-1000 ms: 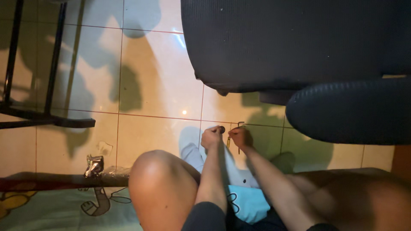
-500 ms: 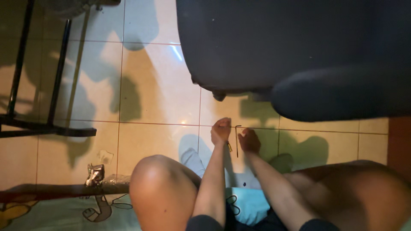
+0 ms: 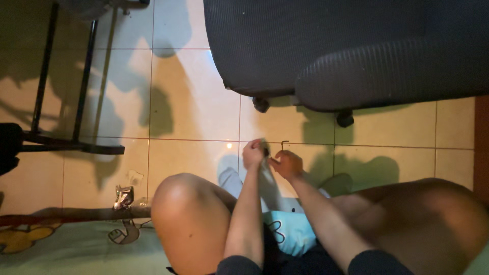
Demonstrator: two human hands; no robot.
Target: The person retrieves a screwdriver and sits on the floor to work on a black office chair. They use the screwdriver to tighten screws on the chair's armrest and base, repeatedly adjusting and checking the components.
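Right hand (image 3: 287, 164): fingers pinched shut on a thin L-shaped hex key (image 3: 282, 147), its bent end sticking up above the knuckles. Left hand (image 3: 253, 153): curled closed around something small and dark, too blurred to identify. Both hands meet over the tiled floor (image 3: 193, 112), between the raised knees, just short of the office chair (image 3: 346, 46). Key likely light, rigid steel, slick; best held along the long shank.

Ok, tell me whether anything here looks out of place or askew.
The dark office chair lies tipped over on the tiled floor, its casters off the ground. A thin L-shaped metal key pokes up from the right hand, beside the left hand.
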